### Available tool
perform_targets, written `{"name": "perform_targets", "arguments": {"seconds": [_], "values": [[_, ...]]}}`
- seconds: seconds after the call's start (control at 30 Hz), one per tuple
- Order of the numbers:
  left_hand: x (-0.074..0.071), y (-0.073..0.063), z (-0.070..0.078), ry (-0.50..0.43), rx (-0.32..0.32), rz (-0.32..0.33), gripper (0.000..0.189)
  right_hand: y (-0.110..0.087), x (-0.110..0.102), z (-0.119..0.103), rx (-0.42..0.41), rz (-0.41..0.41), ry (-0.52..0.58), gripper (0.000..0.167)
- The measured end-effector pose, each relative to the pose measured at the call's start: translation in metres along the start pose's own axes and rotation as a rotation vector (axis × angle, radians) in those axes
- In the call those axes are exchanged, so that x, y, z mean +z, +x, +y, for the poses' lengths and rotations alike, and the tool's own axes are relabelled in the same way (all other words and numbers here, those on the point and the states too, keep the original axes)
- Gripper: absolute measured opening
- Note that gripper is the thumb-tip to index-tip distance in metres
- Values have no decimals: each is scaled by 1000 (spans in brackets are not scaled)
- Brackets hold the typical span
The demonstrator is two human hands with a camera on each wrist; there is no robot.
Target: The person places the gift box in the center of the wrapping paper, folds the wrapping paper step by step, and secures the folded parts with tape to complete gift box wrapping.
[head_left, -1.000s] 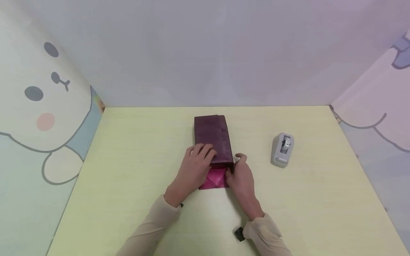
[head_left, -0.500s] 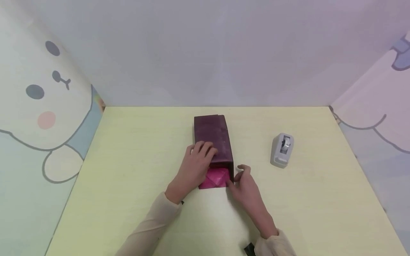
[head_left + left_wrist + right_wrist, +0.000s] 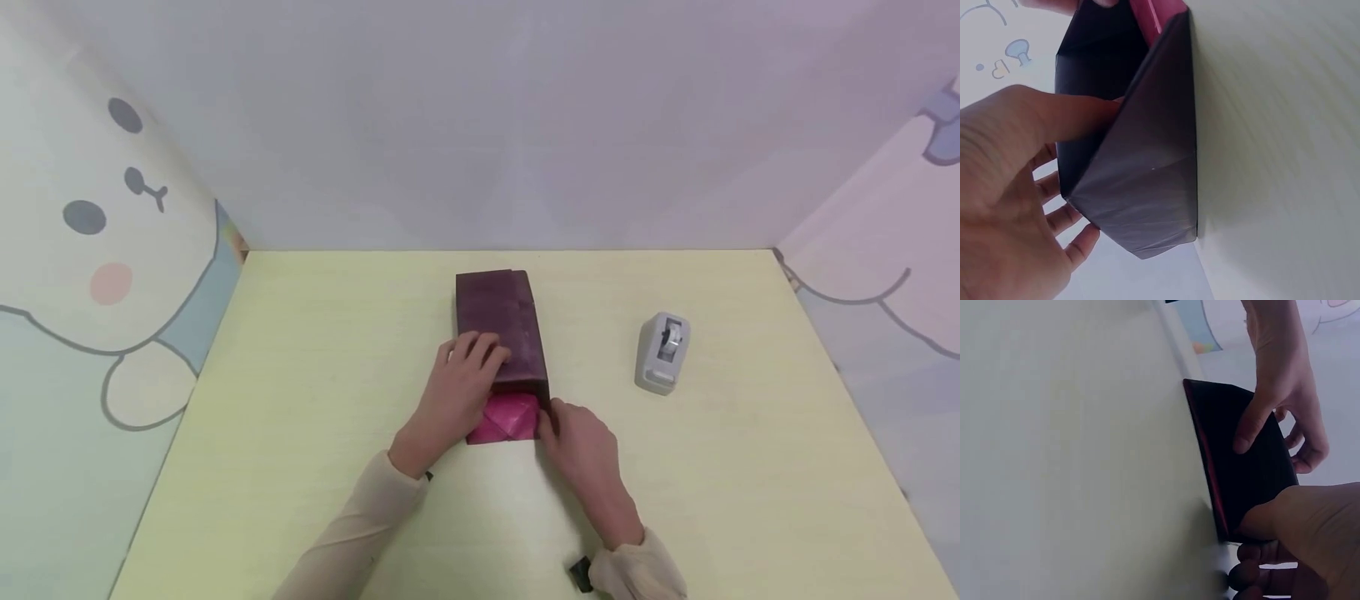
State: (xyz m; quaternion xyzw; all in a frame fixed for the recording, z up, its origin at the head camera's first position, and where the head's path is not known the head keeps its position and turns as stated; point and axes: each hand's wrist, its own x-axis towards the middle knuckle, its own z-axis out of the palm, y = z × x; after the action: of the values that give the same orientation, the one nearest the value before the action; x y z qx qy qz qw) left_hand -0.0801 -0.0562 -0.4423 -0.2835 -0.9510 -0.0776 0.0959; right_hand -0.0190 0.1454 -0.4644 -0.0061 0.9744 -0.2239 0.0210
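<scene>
Near the middle of the table lies a long folded paper wrap [image 3: 491, 304], dark purple outside, its near end standing open. A shiny pink flap [image 3: 512, 408] with diagonal creases extends from that end toward me. My left hand [image 3: 453, 392] grips the upper edge of the opening, fingers over the top; the left wrist view shows its thumb reaching inside the dark hollow. My right hand [image 3: 585, 450] pinches the near right corner, thumb [image 3: 1257, 522] on the inner side and fingers outside. The left hand hides part of the wrap's left edge in the head view.
A grey tape dispenser [image 3: 662, 354] with a roll in it stands to the right of the wrap. The pale yellow table [image 3: 337, 333] meets a plain wall behind; cartoon-printed panels flank both sides. A small black object [image 3: 581, 573] shows beside the right sleeve.
My right hand slid down and outward from the wrap's right corner with fingers spread, then closed on that corner lower down. The left hand and the wrap have hardly moved.
</scene>
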Motion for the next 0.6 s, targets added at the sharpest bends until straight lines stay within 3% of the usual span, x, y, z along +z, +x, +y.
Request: {"name": "perform_targets", "arguments": {"seconds": [0.2, 0.37, 0.5, 0.6], "values": [[-1, -1, 0, 13, 1, -4, 46, -11, 2, 4, 0, -10, -30, 38], [-1, -1, 0, 10, 2, -8, 48, -18, -5, 4, 19, -101, 11, 38], [-1, -1, -1, 0, 3, -11, 49, -25, -20, -2, 24, -173, 133, 34], [-1, -1, -1, -6, -2, -12, 50, -30, -38, -14, -21, -233, 336, 27]]}}
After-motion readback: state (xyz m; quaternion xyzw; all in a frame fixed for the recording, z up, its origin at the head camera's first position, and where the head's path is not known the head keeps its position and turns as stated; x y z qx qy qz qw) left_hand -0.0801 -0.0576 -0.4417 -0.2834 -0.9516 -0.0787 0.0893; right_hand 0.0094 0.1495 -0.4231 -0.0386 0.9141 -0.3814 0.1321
